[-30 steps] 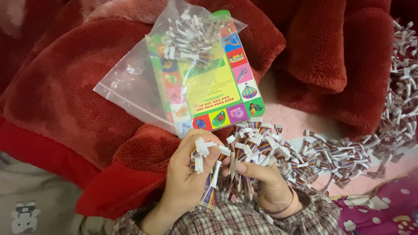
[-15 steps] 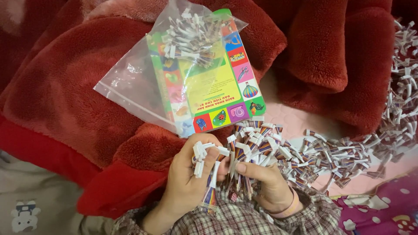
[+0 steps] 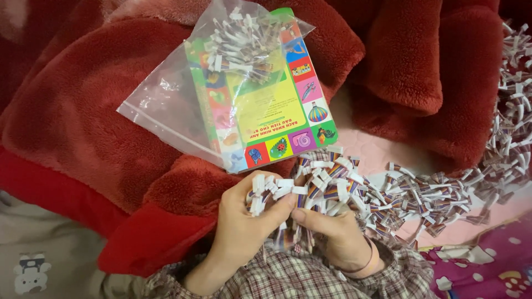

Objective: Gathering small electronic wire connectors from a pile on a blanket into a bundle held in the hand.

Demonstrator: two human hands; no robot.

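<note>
Two hands meet low in the view, close together, and both are closed on small folded paper tags. The left hand (image 3: 244,227) pinches a little bunch of tags (image 3: 266,191) between thumb and fingers, white ends up. The right hand (image 3: 338,235) is just beside it, thumb touching the left fingertips, and its fingers are wrapped around a bigger bundle of tags (image 3: 327,180) with striped red, blue and white parts. A pink band sits on the right wrist, and both sleeves are of checked cloth.

From the right hand a long heap of the same tags (image 3: 443,194) runs to the right and then up along the edge of the view, lying on a pale pink bed cover (image 3: 377,149).

Above the hands, a little away from them, lies a clear plastic zip bag (image 3: 166,111) on a red fleece blanket (image 3: 83,111). Inside the bag there is a colourful picture book (image 3: 271,99) with small pictures around a yellow field, and a cluster of more tags (image 3: 238,44) at its far end.

Left of the left hand the blanket folds down over a grey cloth (image 3: 33,249) with a small bear print.
</note>
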